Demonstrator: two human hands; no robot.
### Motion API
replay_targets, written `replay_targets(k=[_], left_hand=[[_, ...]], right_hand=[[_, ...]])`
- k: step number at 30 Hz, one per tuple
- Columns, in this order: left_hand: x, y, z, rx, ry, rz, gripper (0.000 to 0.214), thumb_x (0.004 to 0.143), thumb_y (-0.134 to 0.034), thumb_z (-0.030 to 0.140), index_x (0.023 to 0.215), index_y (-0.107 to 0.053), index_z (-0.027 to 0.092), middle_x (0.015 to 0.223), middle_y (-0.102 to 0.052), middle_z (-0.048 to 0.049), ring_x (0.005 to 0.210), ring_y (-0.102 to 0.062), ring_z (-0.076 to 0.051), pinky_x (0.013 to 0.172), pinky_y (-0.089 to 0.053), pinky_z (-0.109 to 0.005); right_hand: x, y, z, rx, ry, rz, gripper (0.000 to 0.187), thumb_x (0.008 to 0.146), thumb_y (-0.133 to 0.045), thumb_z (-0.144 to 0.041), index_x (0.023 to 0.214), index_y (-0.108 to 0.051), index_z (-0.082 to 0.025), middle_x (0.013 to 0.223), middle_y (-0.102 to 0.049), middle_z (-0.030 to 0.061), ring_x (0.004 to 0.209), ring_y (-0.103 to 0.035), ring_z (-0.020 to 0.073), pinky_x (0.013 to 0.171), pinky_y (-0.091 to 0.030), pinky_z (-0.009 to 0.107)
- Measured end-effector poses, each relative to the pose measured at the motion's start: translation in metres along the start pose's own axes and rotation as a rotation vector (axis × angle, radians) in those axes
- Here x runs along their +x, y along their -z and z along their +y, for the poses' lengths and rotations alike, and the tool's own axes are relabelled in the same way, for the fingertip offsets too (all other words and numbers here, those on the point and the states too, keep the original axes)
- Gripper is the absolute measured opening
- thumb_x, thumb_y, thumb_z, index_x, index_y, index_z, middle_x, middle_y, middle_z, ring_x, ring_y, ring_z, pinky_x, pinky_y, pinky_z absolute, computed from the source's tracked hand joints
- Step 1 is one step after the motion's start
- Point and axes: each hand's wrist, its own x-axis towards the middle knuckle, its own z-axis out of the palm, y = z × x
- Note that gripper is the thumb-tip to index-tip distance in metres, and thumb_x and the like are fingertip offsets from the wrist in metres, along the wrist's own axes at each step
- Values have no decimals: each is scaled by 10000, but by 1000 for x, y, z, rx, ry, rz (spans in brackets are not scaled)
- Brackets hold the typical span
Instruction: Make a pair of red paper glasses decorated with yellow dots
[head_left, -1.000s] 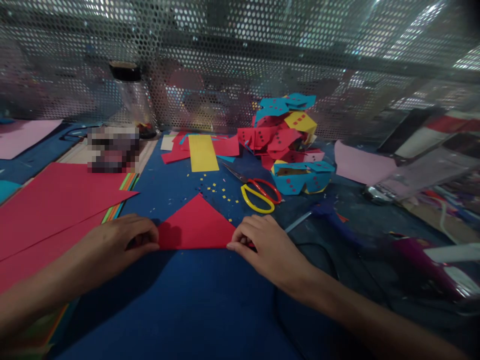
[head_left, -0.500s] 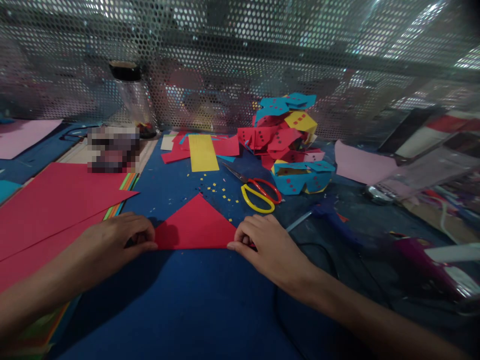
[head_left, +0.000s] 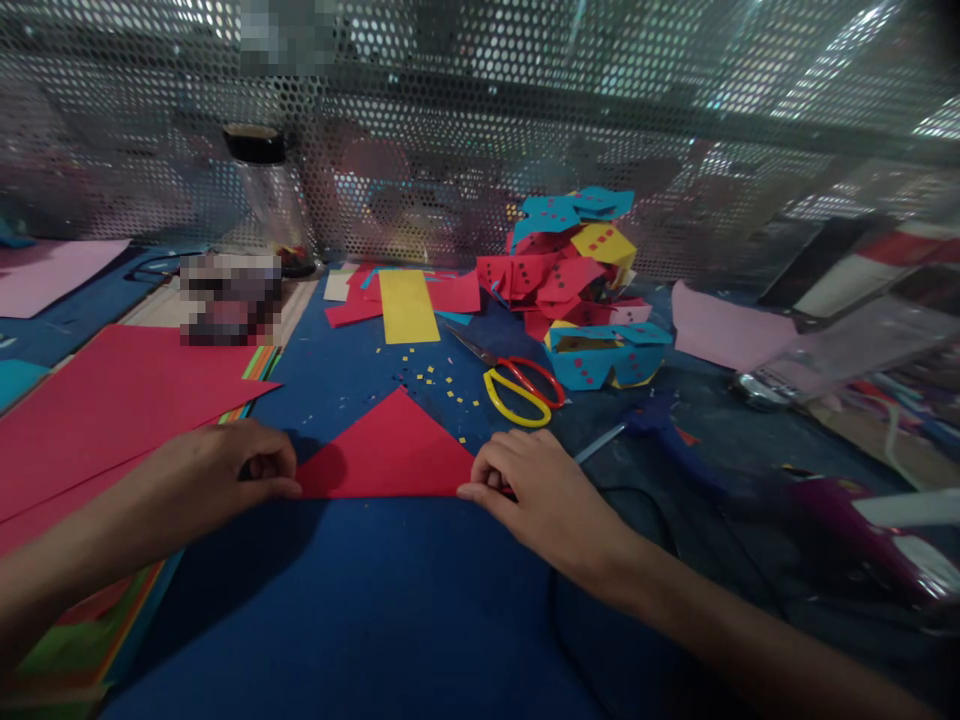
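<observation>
Nearest, the front of the blue worktop (head_left: 337,620) runs up to the long edge of a folded red paper triangle (head_left: 397,450), which lies flat with its point facing away from the person. A stack of coloured paper (head_left: 75,650) sits at the near left, partly behind the forearm, with large red sheets (head_left: 97,410) spread on it.

Both hands are on the triangle. The left hand (head_left: 236,465) pinches its left corner, thumb against curled fingers; the right hand (head_left: 529,485) pinches the right corner the same way. The step looks like setting the crease along the near edge. The next move seems to call for steady, even pressure along that fold, with the layers kept matched at the corners.

Beyond the right hand lie a blue tool (head_left: 667,440) with a pale rod, too blurred to name surely, and open scissors (head_left: 491,360), near tiny yellow squares (head_left: 431,372). Farther back are a yellow strip (head_left: 409,305) over red scraps, a heap of dotted paper shapes (head_left: 555,275) and a bottle (head_left: 274,205), before a perforated metal panel (head_left: 420,130).
</observation>
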Motion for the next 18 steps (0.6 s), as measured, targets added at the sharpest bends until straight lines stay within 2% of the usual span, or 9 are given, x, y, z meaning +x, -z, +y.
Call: replay_targets(k=[11, 14, 18], left_hand=[[1, 1, -12, 58, -115, 62, 166, 839, -621, 385, 746, -700, 272, 701, -711, 52, 664, -671, -180, 561, -461, -246], [0, 1, -11, 73, -117, 57, 166, 845, -596, 369, 752, -687, 266, 697, -698, 67, 665, -662, -171, 567, -458, -239], [0, 0, -13, 55, -88, 39, 153, 821, -627, 417, 742, -676, 295, 723, -703, 33, 682, -662, -193, 574, -461, -264]], right_hand=[[0, 1, -1, 8, 3, -17, 189, 904, -734, -322, 789, -640, -204, 813, -670, -5, 780, -590, 181, 786, -359, 348], [1, 2, -2, 2, -4, -19, 192, 902, -737, -315, 785, -638, -201, 811, -670, -4, 781, -591, 180, 786, -358, 346], [1, 2, -2, -3, -3, -27, 199, 907, -732, -333, 790, -639, -201, 820, -674, 1, 798, -601, 186, 792, -357, 348]])
